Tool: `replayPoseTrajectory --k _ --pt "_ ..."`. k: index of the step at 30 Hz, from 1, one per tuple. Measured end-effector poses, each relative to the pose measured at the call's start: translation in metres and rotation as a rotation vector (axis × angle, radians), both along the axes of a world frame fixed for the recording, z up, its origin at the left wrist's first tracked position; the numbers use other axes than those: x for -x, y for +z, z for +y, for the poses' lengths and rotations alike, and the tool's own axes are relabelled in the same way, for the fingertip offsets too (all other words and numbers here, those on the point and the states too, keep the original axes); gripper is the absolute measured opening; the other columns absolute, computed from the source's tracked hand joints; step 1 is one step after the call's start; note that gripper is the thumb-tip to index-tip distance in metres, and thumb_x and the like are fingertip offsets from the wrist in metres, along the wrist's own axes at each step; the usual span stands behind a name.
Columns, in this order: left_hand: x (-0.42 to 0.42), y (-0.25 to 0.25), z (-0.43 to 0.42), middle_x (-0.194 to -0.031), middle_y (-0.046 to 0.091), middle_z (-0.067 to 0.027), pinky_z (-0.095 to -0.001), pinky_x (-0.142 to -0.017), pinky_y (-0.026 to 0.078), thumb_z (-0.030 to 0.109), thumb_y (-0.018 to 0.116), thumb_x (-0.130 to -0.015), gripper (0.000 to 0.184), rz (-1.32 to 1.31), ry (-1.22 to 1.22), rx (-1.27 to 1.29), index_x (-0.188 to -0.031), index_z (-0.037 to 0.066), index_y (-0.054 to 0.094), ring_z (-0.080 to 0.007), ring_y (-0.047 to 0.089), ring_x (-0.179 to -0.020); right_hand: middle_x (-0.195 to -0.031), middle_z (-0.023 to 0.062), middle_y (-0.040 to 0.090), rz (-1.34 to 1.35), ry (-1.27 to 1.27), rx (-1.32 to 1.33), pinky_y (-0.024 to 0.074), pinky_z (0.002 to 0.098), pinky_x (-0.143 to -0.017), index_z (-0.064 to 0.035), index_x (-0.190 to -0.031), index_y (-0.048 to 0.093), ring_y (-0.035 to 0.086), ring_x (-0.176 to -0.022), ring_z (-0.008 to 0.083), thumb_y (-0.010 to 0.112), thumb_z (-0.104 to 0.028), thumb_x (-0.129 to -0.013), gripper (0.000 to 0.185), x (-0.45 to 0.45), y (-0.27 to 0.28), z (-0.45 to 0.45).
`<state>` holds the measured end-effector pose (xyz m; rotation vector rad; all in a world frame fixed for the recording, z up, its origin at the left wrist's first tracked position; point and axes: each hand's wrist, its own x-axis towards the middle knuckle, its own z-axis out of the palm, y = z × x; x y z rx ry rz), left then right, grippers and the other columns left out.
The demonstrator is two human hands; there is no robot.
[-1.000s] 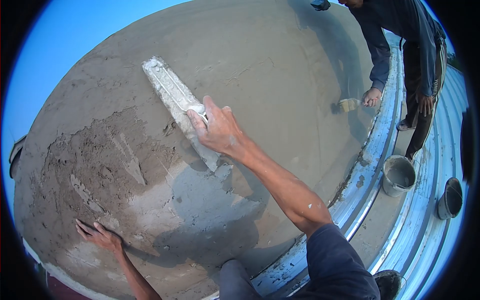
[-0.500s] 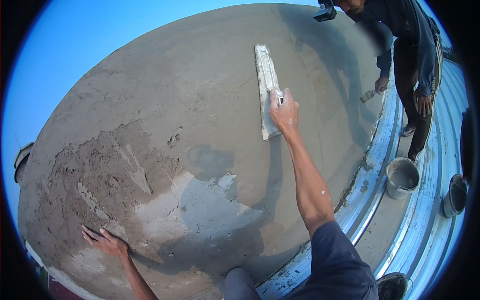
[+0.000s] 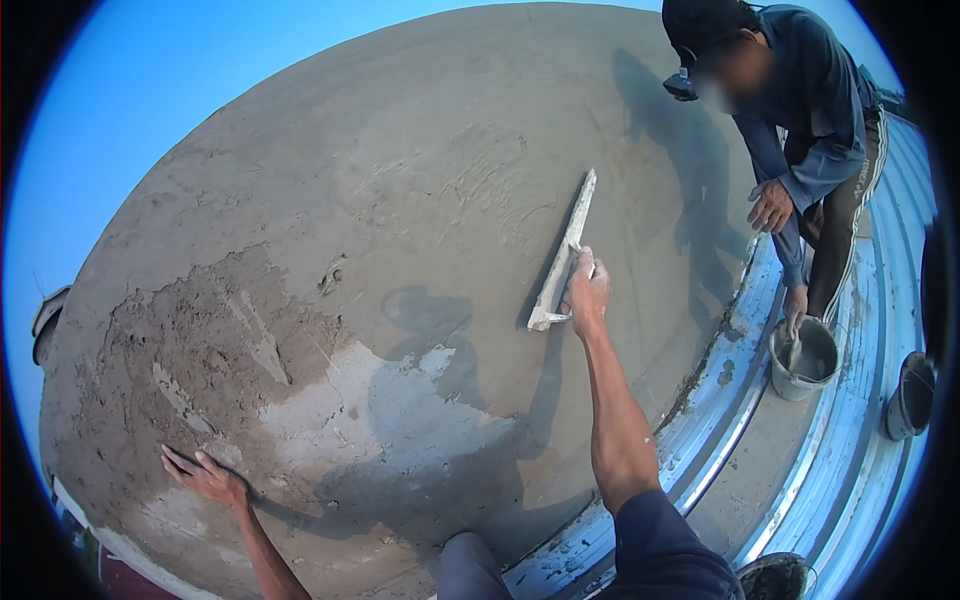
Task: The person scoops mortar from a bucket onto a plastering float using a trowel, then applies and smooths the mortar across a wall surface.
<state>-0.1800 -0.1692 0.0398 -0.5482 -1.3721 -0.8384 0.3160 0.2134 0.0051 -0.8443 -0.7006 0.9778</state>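
My right hand (image 3: pixel 588 292) is closed around the handle of a long plastering trowel (image 3: pixel 568 245). The trowel is tilted, with its narrow edge towards me, against the smooth grey part of a large curved plastered surface (image 3: pixel 400 170). Whether the whole blade touches the plaster I cannot tell. Lower left, my left hand (image 3: pixel 208 481) lies open with fingers stretched out on a rough, darker patch (image 3: pixel 190 330) of the same surface. Between the hands is a paler, lighter grey patch (image 3: pixel 325 410), partly covered by my shadow.
At the right, another person (image 3: pixel 825 90) bends over, one hand dipping a brush into a bucket (image 3: pixel 800 386). A second bucket (image 3: pixel 910 400) stands farther right, and a dark bucket (image 3: pixel 775 578) below. Ribbed metal roofing (image 3: pixel 850 440) borders the curved surface.
My right hand has moved the trowel down and slightly right and tilted its blade over. My left hand is almost unmoved. The other person has bent down and put the brush into the bucket.
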Motion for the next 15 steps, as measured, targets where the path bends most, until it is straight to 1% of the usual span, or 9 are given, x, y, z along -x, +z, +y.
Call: replayPoseTrajectory --k 1,3,5,7,8,10,11,13,15 --pt "-0.002 0.000 0.002 -0.152 0.026 -0.0215 -0.0461 -0.114 0.019 0.046 0.029 -0.102 0.061 -0.008 -0.001 -0.008 -0.151 0.009 0.026 -0.0352 0.023 -0.141 -0.060 0.0016 0.046 0.020 0.006 -0.019 0.0343 0.0300 -0.032 -0.0052 -0.080 0.050 0.046 -0.043 0.0117 0.047 -0.040 -0.099 0.040 0.000 0.014 0.011" --pt "-0.004 0.002 0.002 -0.154 0.025 -0.0178 -0.0475 -0.115 0.017 0.043 0.030 -0.102 0.059 -0.010 -0.026 -0.009 -0.152 0.011 0.025 -0.0343 0.022 -0.142 -0.061 0.0022 0.047 -0.078 -0.026 -0.099 0.0357 0.0297 -0.032 -0.0033 -0.084 0.052 0.046 -0.043 0.0132 0.048 -0.042 -0.099 0.041 0.001 0.056 0.008" --pt "-0.006 0.004 0.002 -0.154 0.025 -0.0180 -0.0474 -0.115 0.017 0.043 0.030 -0.102 0.059 -0.012 -0.015 -0.011 -0.152 0.011 0.025 -0.0344 0.022 -0.142 -0.071 0.0193 0.060 -0.289 -0.080 -0.180 0.0457 0.0391 -0.043 0.0088 -0.096 0.054 0.056 -0.049 0.0249 0.049 -0.041 -0.097 0.050 0.005 0.081 0.003" --pt "-0.007 0.001 0.007 -0.154 0.025 -0.0181 -0.0473 -0.115 0.017 0.043 0.030 -0.102 0.059 -0.024 -0.014 -0.008 -0.151 0.010 0.025 -0.0346 0.023 -0.141 -0.071 0.0278 0.058 -0.541 -0.334 -0.453 0.0474 0.0474 -0.053 0.0078 -0.090 0.052 0.058 -0.053 0.0384 0.051 -0.038 -0.096 0.046 0.018 0.093 0.000" --pt "-0.007 0.001 0.006 -0.153 0.026 -0.0198 -0.0466 -0.115 0.018 0.042 0.031 -0.102 0.060 -0.011 -0.019 -0.011 -0.151 0.008 0.026 -0.0349 0.023 -0.141 -0.071 0.0278 0.058 -0.551 -0.330 -0.444 0.0474 0.0474 -0.053 0.0078 -0.090 0.052 0.058 -0.053 0.0384 0.051 -0.038 -0.096 0.046 0.024 0.097 -0.011" --pt "-0.006 0.003 0.006 -0.152 0.026 -0.0215 -0.0459 -0.115 0.018 0.042 0.031 -0.102 0.060 -0.004 -0.021 -0.010 -0.150 0.007 0.027 -0.0352 0.023 -0.141 -0.069 0.0307 0.056 -0.681 -0.207 -0.592 0.0459 0.0527 -0.059 0.0043 -0.086 0.050 0.056 -0.058 0.0488 0.053 -0.033 -0.094 0.039 0.037 0.110 -0.034" --pt "-0.006 0.003 0.007 -0.152 0.026 -0.0215 -0.0459 -0.115 0.018 0.042 0.032 -0.102 0.060 -0.001 -0.027 -0.017 -0.150 0.007 0.027 -0.0352 0.023 -0.141 -0.069 0.0307 0.056 -0.689 -0.202 -0.591 0.0459 0.0527 -0.059 0.0043 -0.086 0.050 0.056 -0.058 0.0488 0.053 -0.033 -0.094 0.039 0.046 0.111 -0.041" --pt "-0.007 0.002 0.006 -0.152 0.025 -0.0215 -0.0459 -0.115 0.018 0.042 0.032 -0.102 0.060 -0.001 -0.027 -0.024 -0.150 0.006 0.027 -0.0353 0.023 -0.141 -0.065 0.0295 0.057 -0.758 -0.076 -0.644 0.0465 0.0523 -0.058 0.0021 -0.086 0.049 0.057 -0.062 0.0503 0.056 -0.031 -0.093 0.035 0.065 0.103 -0.062" --pt "-0.005 0.002 0.005 -0.153 0.025 -0.0213 -0.0461 -0.115 0.018 0.041 0.033 -0.102 0.059 0.008 -0.043 -0.019 -0.150 0.007 0.027 -0.0353 0.023 -0.141 -0.060 0.0283 0.055 -0.852 0.003 -0.700 0.0470 0.0524 -0.057 0.0024 -0.088 0.049 0.058 -0.062 0.0499 0.057 -0.030 -0.093 0.034 0.085 0.092 -0.091"
